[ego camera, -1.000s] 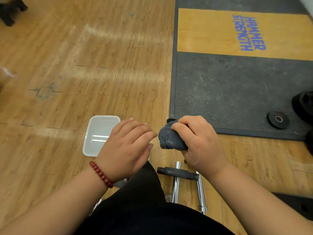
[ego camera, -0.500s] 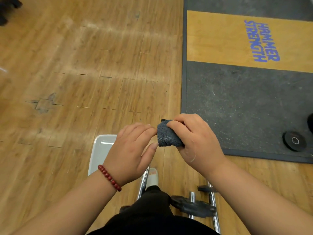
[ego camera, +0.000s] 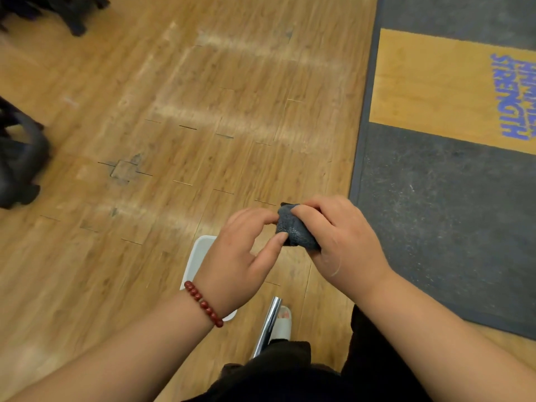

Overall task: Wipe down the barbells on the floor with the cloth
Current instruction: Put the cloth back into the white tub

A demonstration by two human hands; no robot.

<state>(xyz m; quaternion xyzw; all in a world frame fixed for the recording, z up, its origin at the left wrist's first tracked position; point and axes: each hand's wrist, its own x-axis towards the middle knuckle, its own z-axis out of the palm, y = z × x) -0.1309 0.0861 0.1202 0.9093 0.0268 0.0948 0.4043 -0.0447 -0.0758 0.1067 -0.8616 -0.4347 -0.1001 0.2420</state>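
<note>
Head view: cloth (ego camera: 295, 232) is held between both grips.
Right grip (ego camera: 345, 245): wrapped round cloth.
Left grip (ego camera: 240, 256): cloth edge is pinched.

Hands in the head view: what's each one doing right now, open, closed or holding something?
Left hand: pinches the edge of the grey cloth.
Right hand: grips the grey cloth, bunched up.

We see left forearm (ego camera: 130, 343) and right forearm (ego camera: 435, 329) bare to the frame edge. Bracelet (ego camera: 203, 303) on the left wrist: single strand, round dark-red beads, glossy. Black fabric garment (ego camera: 275, 381) covers the legs at bottom centre, soft folds, matte. We can't tell trousers from shorts. One foot in a pale open-toe slipper (ego camera: 282, 326), toes showing at its front.
</note>
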